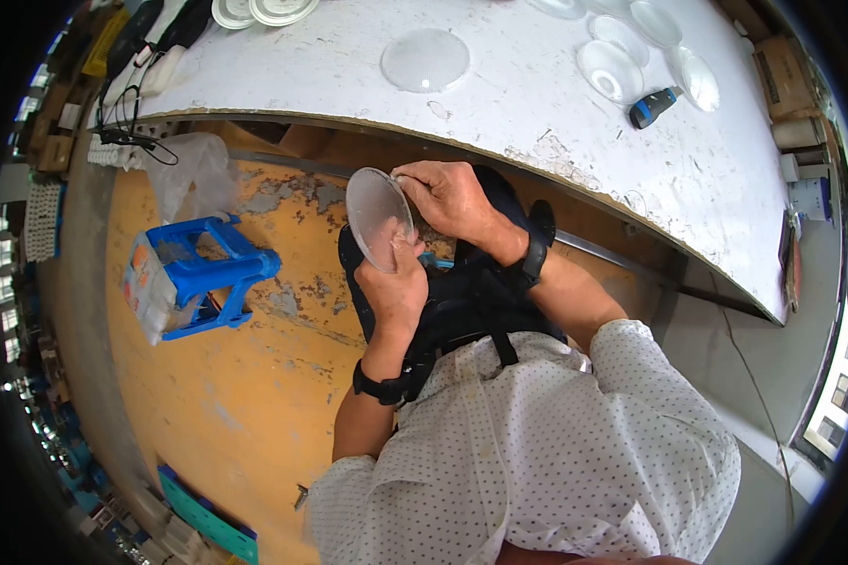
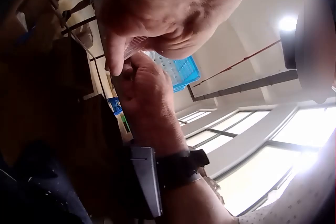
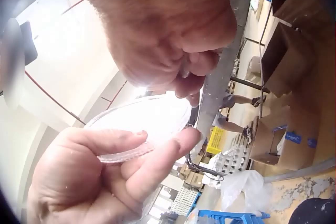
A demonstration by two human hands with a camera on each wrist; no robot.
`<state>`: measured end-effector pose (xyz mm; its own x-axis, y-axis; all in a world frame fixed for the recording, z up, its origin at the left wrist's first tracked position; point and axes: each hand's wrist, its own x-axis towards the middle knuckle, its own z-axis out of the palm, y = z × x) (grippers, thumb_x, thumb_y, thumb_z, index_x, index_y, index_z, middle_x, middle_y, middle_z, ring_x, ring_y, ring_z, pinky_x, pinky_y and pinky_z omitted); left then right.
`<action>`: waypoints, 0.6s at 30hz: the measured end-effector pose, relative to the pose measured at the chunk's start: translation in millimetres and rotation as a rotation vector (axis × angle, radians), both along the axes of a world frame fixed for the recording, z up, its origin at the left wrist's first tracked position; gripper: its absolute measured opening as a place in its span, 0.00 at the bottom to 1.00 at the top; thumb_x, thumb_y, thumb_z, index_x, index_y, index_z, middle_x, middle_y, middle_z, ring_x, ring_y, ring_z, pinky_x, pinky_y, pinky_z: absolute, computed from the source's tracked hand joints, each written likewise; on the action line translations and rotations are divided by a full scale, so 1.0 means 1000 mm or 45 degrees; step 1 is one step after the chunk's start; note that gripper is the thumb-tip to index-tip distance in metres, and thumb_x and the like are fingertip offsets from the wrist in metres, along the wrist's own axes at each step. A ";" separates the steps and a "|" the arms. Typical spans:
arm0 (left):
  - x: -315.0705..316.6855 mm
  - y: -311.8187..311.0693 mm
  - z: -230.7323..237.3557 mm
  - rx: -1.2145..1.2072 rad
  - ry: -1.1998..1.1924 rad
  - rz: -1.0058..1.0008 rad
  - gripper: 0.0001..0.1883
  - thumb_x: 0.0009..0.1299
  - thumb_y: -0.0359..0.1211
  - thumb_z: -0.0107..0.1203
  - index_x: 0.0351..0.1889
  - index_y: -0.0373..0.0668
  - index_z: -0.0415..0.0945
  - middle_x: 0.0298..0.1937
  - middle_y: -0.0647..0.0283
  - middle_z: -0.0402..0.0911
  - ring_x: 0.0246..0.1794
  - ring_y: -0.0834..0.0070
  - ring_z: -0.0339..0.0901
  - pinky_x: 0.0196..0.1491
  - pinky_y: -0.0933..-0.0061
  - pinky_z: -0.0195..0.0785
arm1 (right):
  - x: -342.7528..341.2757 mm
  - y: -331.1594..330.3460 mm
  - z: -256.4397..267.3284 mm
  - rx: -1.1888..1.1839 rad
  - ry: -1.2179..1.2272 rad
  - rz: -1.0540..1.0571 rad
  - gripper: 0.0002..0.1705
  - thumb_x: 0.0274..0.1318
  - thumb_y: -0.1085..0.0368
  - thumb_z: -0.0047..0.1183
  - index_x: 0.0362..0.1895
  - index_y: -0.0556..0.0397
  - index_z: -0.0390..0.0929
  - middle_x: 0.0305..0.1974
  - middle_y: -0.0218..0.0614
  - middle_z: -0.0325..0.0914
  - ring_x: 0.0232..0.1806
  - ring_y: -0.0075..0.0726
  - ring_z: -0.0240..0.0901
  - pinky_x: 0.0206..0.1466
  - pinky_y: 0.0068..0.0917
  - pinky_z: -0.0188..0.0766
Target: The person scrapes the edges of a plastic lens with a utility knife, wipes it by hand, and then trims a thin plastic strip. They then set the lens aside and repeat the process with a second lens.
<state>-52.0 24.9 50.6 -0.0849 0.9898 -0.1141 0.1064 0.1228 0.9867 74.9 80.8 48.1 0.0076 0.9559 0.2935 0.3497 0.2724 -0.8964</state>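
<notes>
A round clear disc point(image 1: 375, 218) is held tilted above the lap by the left hand point(image 1: 393, 292), fingers behind it and thumb at its lower edge. The right wrist view shows the left hand point(image 3: 105, 171) pinching the disc point(image 3: 142, 124) near its rim. At the disc's upper rim is the right hand point(image 1: 452, 202), its fingers curled. A small greyish thing point(image 3: 185, 66), not identifiable, shows between those fingers of the right hand point(image 3: 168, 35). In the left wrist view the left hand point(image 2: 163, 8) covers most of the disc, with the right hand point(image 2: 149, 98) close below.
On the white table point(image 1: 509, 104) lie another clear disc point(image 1: 425, 60), several clear round pieces point(image 1: 612, 71) and a black-and-blue tool point(image 1: 654, 107). Whitish lids point(image 1: 278, 8) and cables are at its far left. A blue stool point(image 1: 207, 273) and a plastic bag point(image 1: 193, 174) are on the floor.
</notes>
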 end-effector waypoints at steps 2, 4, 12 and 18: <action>-0.002 0.003 0.005 -0.005 0.034 -0.046 0.14 0.70 0.22 0.42 0.50 0.21 0.67 0.47 0.44 0.74 0.44 0.57 0.79 0.44 0.64 0.79 | 0.001 0.001 -0.002 0.036 -0.032 0.013 0.10 0.54 0.68 0.53 0.38 0.61 0.79 0.32 0.51 0.79 0.31 0.50 0.79 0.34 0.32 0.75; -0.005 0.006 0.009 -0.053 -0.006 -0.053 0.14 0.69 0.22 0.42 0.51 0.22 0.67 0.46 0.44 0.75 0.44 0.57 0.79 0.43 0.65 0.79 | 0.002 0.003 -0.003 0.072 -0.048 0.019 0.10 0.54 0.68 0.54 0.39 0.62 0.79 0.33 0.50 0.80 0.32 0.47 0.80 0.34 0.31 0.75; -0.010 0.006 0.020 -0.008 0.145 -0.113 0.17 0.69 0.22 0.43 0.56 0.25 0.65 0.46 0.46 0.76 0.43 0.63 0.79 0.42 0.71 0.78 | 0.010 0.006 0.007 0.163 -0.195 0.088 0.10 0.53 0.67 0.53 0.37 0.61 0.79 0.31 0.48 0.79 0.32 0.51 0.77 0.35 0.36 0.75; -0.011 0.005 0.022 0.028 0.234 -0.102 0.15 0.69 0.23 0.44 0.52 0.24 0.68 0.47 0.47 0.77 0.42 0.65 0.79 0.41 0.71 0.79 | 0.011 0.008 0.003 0.240 -0.258 0.116 0.09 0.54 0.68 0.52 0.39 0.59 0.79 0.31 0.46 0.78 0.30 0.50 0.76 0.34 0.36 0.74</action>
